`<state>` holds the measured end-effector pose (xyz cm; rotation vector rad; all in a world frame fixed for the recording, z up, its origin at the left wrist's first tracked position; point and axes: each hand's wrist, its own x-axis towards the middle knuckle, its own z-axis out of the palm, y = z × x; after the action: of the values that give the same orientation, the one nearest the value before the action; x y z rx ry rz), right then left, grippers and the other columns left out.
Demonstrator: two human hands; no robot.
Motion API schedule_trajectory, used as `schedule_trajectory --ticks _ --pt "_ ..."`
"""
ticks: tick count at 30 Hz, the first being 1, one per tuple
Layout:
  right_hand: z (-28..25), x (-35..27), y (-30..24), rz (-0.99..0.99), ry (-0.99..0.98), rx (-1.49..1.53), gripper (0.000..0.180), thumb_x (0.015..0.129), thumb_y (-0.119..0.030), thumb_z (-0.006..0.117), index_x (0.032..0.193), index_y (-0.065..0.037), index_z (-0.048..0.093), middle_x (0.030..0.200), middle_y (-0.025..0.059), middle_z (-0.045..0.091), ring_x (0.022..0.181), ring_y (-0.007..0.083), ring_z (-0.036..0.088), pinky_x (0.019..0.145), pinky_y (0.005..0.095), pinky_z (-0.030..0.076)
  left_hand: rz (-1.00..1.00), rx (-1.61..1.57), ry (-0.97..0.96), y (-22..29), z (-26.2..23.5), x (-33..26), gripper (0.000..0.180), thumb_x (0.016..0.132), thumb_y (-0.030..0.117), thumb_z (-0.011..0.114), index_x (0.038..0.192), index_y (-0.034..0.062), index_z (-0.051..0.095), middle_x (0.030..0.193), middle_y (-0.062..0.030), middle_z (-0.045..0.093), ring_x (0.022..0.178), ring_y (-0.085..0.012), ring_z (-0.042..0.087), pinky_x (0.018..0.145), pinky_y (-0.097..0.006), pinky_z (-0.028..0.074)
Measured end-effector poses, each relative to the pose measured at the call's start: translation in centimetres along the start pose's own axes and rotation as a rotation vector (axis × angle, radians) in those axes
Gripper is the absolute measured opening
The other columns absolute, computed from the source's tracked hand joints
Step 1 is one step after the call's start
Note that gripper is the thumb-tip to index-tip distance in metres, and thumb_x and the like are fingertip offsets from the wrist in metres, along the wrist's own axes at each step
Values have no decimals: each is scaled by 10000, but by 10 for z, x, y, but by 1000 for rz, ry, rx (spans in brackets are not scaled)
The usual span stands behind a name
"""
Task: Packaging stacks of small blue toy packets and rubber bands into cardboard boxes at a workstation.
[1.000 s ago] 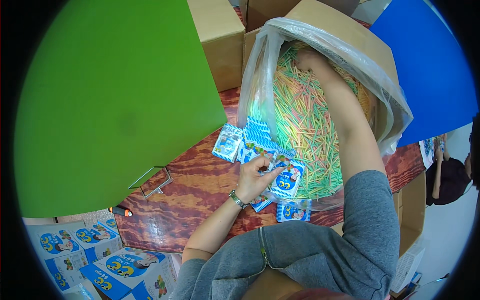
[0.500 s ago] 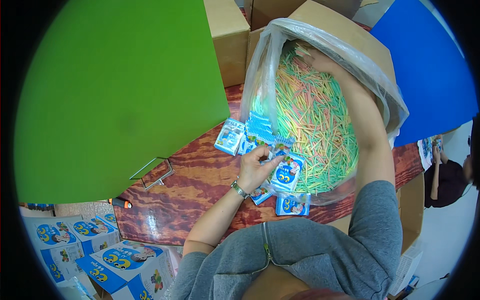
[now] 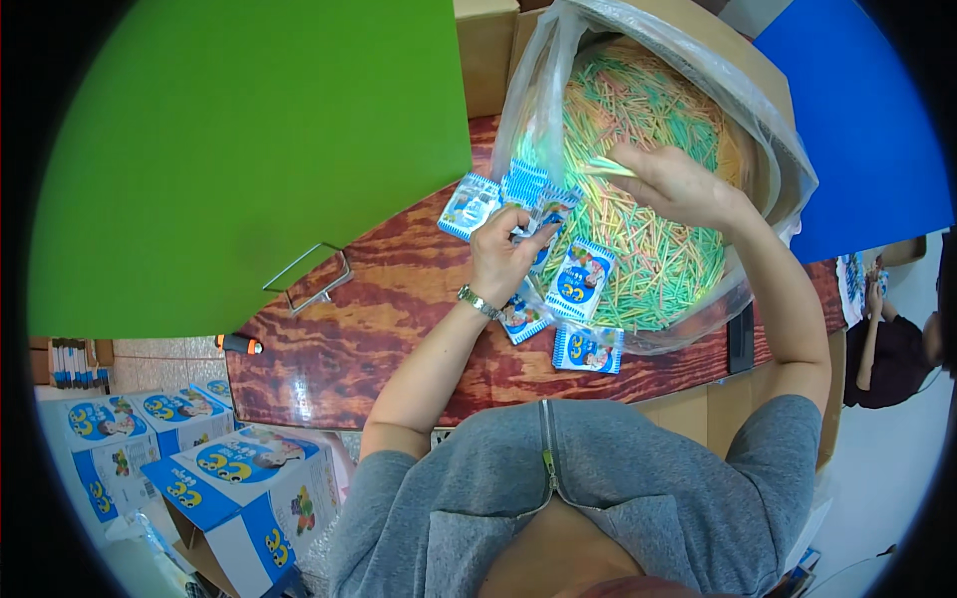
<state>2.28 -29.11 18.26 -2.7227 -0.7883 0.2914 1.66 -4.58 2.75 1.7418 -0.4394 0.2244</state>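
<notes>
At the left, a big green panel [image 3: 259, 169] stands over the table [image 3: 389, 299], with a wire stand [image 3: 317, 282] at its near edge. On the near left side are printed white and blue cartons [image 3: 249, 463].

More to the right, the left hand [image 3: 503, 261] pinches a small blue and white packet [image 3: 554, 211] between thumb and fingertips; I cannot tell whether its mouth is unsealed. Just to its left and on its far side lie one flat packet [image 3: 469, 206] and a striped stack of packets [image 3: 525, 183]. Three loose packets [image 3: 581, 279] are on its near side.

Next comes the box [image 3: 768, 65], lined with clear plastic [image 3: 546, 80] and full of thin pastel sticks [image 3: 648, 269]. Here is the change: the right hand [image 3: 683, 184] was deep at the far side of the box, and now it is lifted and nearer, its fingers gripping a small bunch of sticks [image 3: 610, 167]. In my judgement this means that the portion is picked out, and it is close to the held packet, but not touching it.

At the right are a blue panel [image 3: 847, 140] and, well apart, another person [image 3: 892, 354].
</notes>
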Motion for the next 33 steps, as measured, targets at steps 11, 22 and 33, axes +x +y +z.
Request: schedule_trajectory --ticks 11,22,33 --pt "49 -17 -19 265 -252 887 240 1025 -312 461 1002 -77 507 676 -23 514 560 58 485 497 224 404 -156 -503 285 45 5 4 210 888 151 715 793 32 569 758 29 591 692 -42 477 596 -237 419" --pt "114 -30 -51 246 -323 1151 306 1038 -366 449 1022 -67 510 690 -18 508 569 70 496 520 228 417 -133 -385 364 31 34 8 272 907 215 696 787 4 572 696 -3 591 636 -51 489 541 -253 410" --pt "132 -26 -55 215 -405 1299 347 1025 -393 469 1027 -55 551 673 -23 506 542 53 490 490 208 396 -166 -380 -258 34 21 14 177 896 167 704 860 13 624 794 12 640 720 -15 526 615 -206 453"
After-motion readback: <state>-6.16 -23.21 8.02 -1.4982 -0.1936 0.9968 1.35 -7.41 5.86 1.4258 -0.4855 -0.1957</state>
